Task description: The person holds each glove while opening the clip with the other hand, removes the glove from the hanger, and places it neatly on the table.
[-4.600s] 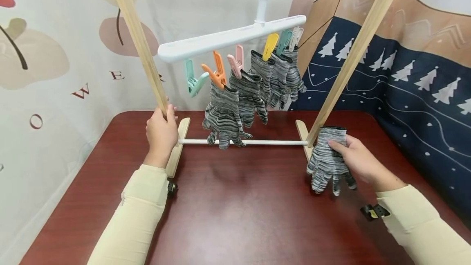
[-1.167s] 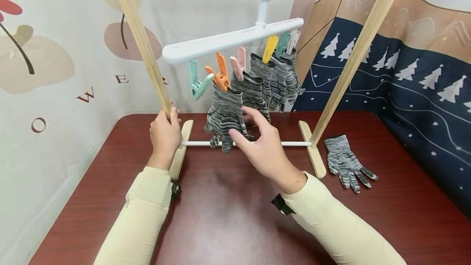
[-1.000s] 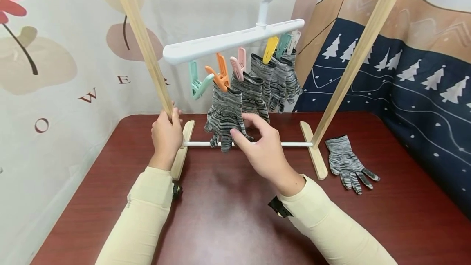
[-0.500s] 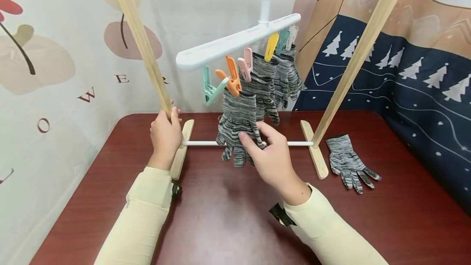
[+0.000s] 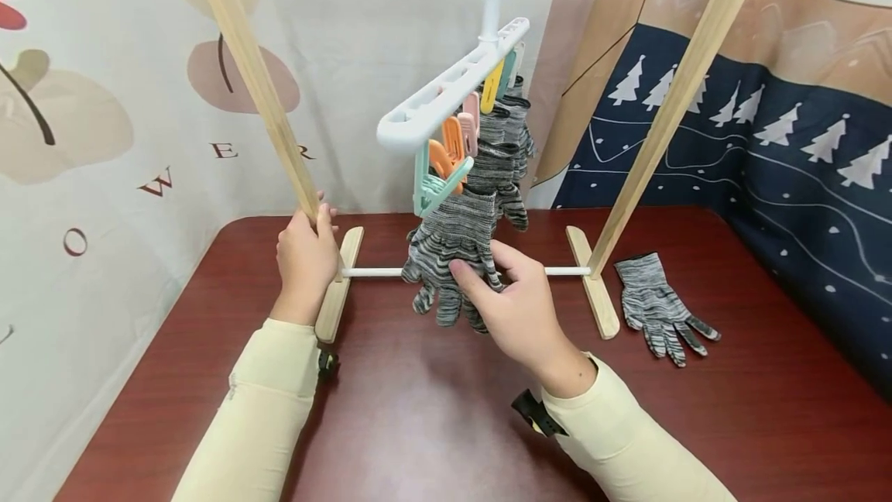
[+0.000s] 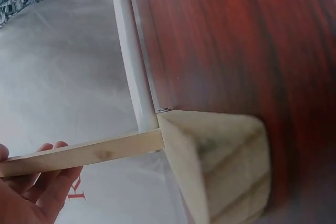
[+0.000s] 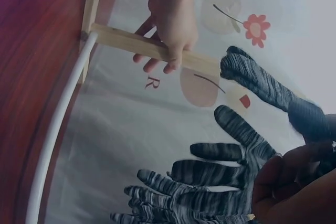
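My left hand (image 5: 307,263) grips the left wooden post (image 5: 261,76) of a stand; its fingers also show round the post in the left wrist view. My right hand (image 5: 523,316) pinches the edge of the nearest hanging grey striped knit glove (image 5: 456,235) between thumb and fingers. An orange clip (image 5: 454,144) stands at that glove's cuff, partly behind a mint-green clip (image 5: 432,188) with no glove seen in it. Both clips hang from a white hanger (image 5: 446,91), turned with one end towards me. More gloves (image 5: 496,165) hang behind, partly hidden, below pink, yellow, teal and white clips.
A loose striped glove (image 5: 658,300) lies flat on the dark red table (image 5: 432,424), right of the stand's right foot (image 5: 592,285). A white rod (image 5: 372,273) joins the two feet low down. The right post (image 5: 676,107) rises beside the hanging gloves.
My right hand has laid a glove on the table at right and moved to the nearest hanging glove. The hanger has swung round, its near end coming rightward and closer. My left hand stays.
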A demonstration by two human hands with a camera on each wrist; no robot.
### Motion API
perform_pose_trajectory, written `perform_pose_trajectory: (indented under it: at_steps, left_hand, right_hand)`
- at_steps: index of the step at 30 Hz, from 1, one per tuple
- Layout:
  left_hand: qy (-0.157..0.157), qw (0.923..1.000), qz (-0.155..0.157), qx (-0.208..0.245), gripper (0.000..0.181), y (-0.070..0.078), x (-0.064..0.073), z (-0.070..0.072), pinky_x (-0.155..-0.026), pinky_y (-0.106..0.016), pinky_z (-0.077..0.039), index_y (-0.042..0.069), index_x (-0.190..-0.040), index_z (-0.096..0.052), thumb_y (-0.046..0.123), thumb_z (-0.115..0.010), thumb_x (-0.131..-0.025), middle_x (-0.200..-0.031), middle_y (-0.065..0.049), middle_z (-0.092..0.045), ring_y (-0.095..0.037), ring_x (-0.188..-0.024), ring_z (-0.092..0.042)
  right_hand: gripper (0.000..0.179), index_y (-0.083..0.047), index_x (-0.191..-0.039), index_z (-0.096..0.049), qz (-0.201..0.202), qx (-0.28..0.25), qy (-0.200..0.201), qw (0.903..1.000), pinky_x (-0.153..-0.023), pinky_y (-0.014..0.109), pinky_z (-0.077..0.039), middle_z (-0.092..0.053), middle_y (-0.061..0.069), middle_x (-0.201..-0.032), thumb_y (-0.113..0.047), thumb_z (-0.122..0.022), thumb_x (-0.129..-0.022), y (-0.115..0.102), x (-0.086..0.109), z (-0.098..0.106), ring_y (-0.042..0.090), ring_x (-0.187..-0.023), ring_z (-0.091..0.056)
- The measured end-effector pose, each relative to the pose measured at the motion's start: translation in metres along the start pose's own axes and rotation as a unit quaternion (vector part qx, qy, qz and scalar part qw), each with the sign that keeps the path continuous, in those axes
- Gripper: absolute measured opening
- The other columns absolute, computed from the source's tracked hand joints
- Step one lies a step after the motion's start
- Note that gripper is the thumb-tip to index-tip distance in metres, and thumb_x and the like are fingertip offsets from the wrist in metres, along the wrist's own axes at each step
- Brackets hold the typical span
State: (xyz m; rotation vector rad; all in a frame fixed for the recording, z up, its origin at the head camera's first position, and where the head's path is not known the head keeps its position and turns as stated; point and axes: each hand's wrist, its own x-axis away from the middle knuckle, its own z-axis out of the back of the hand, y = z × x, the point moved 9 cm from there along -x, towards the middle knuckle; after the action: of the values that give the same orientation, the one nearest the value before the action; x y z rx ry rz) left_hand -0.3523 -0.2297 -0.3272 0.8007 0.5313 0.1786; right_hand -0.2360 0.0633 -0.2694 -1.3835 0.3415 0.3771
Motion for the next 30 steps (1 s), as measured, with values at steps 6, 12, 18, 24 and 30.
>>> perform_pose_trajectory:
  at_steps: [6, 12, 18, 24, 30]
  left_hand:
    - [0.002, 0.9996, 0.010, -0.027, 0.050, -0.004, 0.000, 0.003, -0.084, -0.059, -0.048, 0.014, -0.125, -0.064, 0.049, -0.035, -0.106, -0.106, -0.009, -0.077, -0.038, -0.101, -0.071]
    - [0.015, 0.9990, 0.038, -0.021, 0.048, -0.006, 0.005, 0.007, -0.087, -0.064, -0.045, 0.017, -0.129, -0.060, 0.050, -0.036, -0.103, -0.112, -0.017, -0.072, -0.047, -0.109, -0.064]
    - [0.067, 0.9964, 0.017, 0.048, 0.046, 0.009, 0.009, 0.021, -0.090, -0.057, -0.041, 0.014, -0.140, -0.046, 0.041, -0.041, -0.102, -0.120, -0.015, -0.061, -0.038, -0.110, -0.059]
    - [0.208, 0.9673, -0.055, 0.134, 0.051, 0.039, 0.020, 0.048, -0.106, -0.037, -0.025, 0.016, -0.143, -0.043, 0.015, -0.054, -0.094, -0.139, -0.004, -0.048, -0.015, -0.133, -0.038]
    - [0.241, 0.9146, -0.143, 0.291, 0.034, 0.095, 0.054, 0.069, -0.111, -0.030, -0.031, 0.002, -0.120, -0.062, -0.001, -0.054, -0.088, -0.122, -0.001, -0.059, -0.013, -0.122, -0.050]
  right_hand:
    - [0.010, -0.008, -0.100, -0.073, 0.023, 0.007, -0.006, 0.9997, -0.064, 0.024, -0.053, -0.074, 0.006, -0.088, -0.013, -0.073, -0.091, -0.002, 0.001, -0.006, 0.007, -0.068, -0.061]
    - [0.006, -0.010, -0.087, -0.070, 0.049, 0.038, -0.004, 0.9980, -0.063, 0.023, -0.046, -0.069, 0.001, -0.083, -0.012, -0.074, -0.090, -0.002, 0.002, -0.010, 0.009, -0.068, -0.052]
    - [0.006, -0.011, -0.088, -0.070, 0.055, 0.051, -0.007, 0.9971, -0.069, 0.024, -0.048, -0.072, 0.000, -0.087, -0.014, -0.074, -0.090, 0.000, 0.002, -0.012, 0.009, -0.076, -0.056]
    - [0.008, -0.012, -0.086, -0.070, 0.060, 0.060, -0.009, 0.9963, -0.071, 0.024, -0.048, -0.072, -0.001, -0.087, -0.016, -0.074, -0.091, 0.001, 0.001, -0.012, 0.009, -0.077, -0.057]
    - [0.009, -0.012, -0.085, -0.068, 0.065, 0.061, -0.012, 0.9959, -0.068, 0.024, -0.046, -0.069, -0.001, -0.082, -0.016, -0.074, -0.091, 0.000, 0.002, -0.013, 0.010, -0.073, -0.053]
